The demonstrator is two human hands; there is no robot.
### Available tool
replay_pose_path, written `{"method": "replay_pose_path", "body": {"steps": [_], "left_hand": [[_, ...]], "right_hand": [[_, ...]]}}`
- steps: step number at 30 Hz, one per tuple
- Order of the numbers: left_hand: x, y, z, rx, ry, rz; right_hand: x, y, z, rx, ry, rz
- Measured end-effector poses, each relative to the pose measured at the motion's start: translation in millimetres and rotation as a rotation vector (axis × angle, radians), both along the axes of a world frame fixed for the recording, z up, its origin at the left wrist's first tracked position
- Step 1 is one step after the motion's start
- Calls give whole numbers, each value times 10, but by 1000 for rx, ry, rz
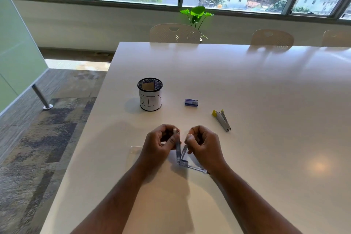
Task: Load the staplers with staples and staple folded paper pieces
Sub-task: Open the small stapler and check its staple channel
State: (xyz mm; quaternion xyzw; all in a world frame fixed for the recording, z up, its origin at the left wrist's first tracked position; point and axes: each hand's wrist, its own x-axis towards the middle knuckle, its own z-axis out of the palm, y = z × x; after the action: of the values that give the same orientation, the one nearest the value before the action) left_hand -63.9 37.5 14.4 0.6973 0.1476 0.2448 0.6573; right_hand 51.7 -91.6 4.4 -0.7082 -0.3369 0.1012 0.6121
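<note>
A small stapler [180, 157] stands swung open on the white table [266, 91] in front of me, its base lying flat toward the right. My left hand [161, 144] pinches the raised top arm. My right hand [203, 144] has curled fingers at the inner metal channel; whether it holds staples is too blurred to tell. A second stapler [222, 119], white with yellow ends, lies shut to the right. A blue staple box [191, 102] sits beyond my hands. A pale paper piece [135, 149] lies left of my left hand.
A black mesh cup [150, 94] with a white label reading BIN stands at the left, a brown card inside it. Chairs [174, 33] line the far side. The table's left edge drops to a carpeted floor.
</note>
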Motion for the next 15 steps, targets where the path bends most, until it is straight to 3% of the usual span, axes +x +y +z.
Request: {"method": "replay_pose_path", "body": {"steps": [7, 15], "left_hand": [[53, 182, 9, -163, -119, 225], [65, 251, 30, -349, -246, 349]], "right_hand": [[152, -129, 27, 138, 227, 20], [203, -47, -99, -113, 165, 74]]}}
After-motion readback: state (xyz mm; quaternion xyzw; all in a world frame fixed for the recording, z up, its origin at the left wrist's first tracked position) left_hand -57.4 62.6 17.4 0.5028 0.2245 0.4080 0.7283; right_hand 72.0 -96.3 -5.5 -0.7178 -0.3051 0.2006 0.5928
